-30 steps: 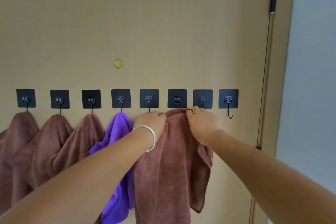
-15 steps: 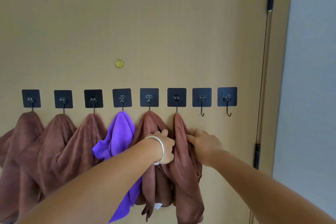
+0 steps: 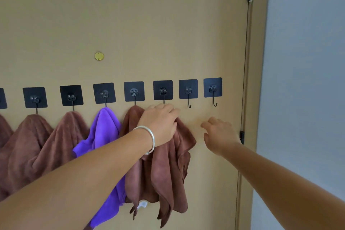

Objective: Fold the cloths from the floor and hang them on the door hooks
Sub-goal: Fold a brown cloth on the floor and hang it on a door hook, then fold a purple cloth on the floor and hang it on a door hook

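A row of black stick-on hooks runs across the tan door (image 3: pixel 168 24). Brown cloths hang from several of them, and a purple cloth (image 3: pixel 104 136) hangs on the hook left of the middle. The newest brown cloth (image 3: pixel 173 170) hangs from the hook (image 3: pixel 163 91) just above my left hand (image 3: pixel 160 123), which lies flat on the cloth's top with fingers straight. My right hand (image 3: pixel 218 134) hovers to the right, off the cloth, fingers loosely spread and holding nothing. Two hooks on the right (image 3: pixel 189 97) (image 3: pixel 213 95) are bare.
The door's hinged edge and frame (image 3: pixel 248 99) run down the right side, with a grey wall (image 3: pixel 302 99) beyond. A small brass peephole (image 3: pixel 99 56) sits above the hooks. More brown cloths (image 3: pixel 37 145) crowd the left part of the row.
The brown cloth went from being spread at hook height to hanging bunched on its hook. My right hand let go and moved right; my left hand slid up to the cloth's top.
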Demonstrator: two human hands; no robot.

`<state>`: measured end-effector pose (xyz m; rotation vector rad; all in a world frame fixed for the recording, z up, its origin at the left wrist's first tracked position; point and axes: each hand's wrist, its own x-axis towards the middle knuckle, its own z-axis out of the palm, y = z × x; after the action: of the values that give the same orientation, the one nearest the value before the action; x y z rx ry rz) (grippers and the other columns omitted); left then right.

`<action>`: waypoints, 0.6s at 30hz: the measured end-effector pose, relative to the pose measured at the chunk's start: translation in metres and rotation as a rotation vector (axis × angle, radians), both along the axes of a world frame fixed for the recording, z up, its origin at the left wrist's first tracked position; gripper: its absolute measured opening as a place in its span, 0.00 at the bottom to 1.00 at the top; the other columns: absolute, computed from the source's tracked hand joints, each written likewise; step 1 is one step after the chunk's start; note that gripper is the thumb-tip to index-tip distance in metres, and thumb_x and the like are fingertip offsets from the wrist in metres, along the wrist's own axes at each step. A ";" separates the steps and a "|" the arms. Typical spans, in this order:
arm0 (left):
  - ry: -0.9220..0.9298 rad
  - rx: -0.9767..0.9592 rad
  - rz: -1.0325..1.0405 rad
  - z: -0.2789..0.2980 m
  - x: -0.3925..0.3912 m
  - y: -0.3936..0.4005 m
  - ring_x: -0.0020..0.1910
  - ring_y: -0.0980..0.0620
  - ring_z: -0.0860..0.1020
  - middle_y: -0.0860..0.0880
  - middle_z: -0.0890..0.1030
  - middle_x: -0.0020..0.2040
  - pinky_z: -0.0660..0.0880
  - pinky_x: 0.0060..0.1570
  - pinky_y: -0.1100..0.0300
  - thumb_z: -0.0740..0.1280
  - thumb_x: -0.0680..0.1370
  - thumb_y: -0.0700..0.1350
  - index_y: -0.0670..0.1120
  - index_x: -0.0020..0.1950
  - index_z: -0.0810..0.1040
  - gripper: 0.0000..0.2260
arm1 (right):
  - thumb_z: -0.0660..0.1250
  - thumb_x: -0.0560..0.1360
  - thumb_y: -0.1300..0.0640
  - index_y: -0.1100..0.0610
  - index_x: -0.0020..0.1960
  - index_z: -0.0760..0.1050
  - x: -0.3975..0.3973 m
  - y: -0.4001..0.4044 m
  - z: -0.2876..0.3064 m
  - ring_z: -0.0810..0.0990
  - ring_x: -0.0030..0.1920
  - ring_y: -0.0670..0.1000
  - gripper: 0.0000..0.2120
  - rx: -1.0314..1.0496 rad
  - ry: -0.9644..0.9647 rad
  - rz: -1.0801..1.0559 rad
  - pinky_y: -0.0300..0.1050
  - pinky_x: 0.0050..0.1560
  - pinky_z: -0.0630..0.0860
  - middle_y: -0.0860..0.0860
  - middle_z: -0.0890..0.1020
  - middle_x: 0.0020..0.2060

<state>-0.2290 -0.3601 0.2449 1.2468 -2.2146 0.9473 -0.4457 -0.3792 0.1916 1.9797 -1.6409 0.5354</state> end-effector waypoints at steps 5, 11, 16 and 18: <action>0.002 -0.055 -0.165 0.002 -0.026 -0.022 0.67 0.49 0.67 0.52 0.71 0.67 0.62 0.67 0.54 0.58 0.79 0.56 0.50 0.73 0.62 0.24 | 0.58 0.77 0.51 0.49 0.70 0.64 -0.027 0.025 0.012 0.72 0.60 0.53 0.21 -0.046 -0.022 -0.157 0.50 0.58 0.69 0.49 0.72 0.62; -0.004 -0.007 -0.325 -0.002 -0.056 -0.035 0.72 0.49 0.62 0.50 0.66 0.72 0.56 0.72 0.49 0.57 0.79 0.59 0.49 0.76 0.57 0.29 | 0.60 0.77 0.50 0.51 0.72 0.61 -0.041 0.069 0.030 0.69 0.67 0.53 0.24 -0.090 -0.036 -0.396 0.50 0.65 0.66 0.50 0.69 0.68; 0.011 0.027 -0.478 -0.006 -0.074 -0.024 0.74 0.48 0.58 0.49 0.63 0.75 0.50 0.73 0.46 0.56 0.79 0.61 0.49 0.78 0.53 0.31 | 0.58 0.78 0.47 0.51 0.75 0.59 -0.036 0.121 0.029 0.64 0.72 0.52 0.26 -0.104 -0.006 -0.574 0.49 0.71 0.59 0.49 0.66 0.72; 0.017 0.038 -0.544 -0.006 -0.082 -0.014 0.74 0.48 0.58 0.49 0.63 0.75 0.50 0.73 0.46 0.56 0.79 0.61 0.48 0.78 0.52 0.32 | 0.58 0.78 0.47 0.52 0.74 0.60 -0.033 0.146 0.028 0.63 0.72 0.53 0.26 -0.112 0.000 -0.642 0.49 0.72 0.58 0.50 0.67 0.71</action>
<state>-0.3109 -0.3741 0.2387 0.5991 -2.3777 0.6725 -0.4788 -0.2335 0.2195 1.2632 -2.0562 0.3627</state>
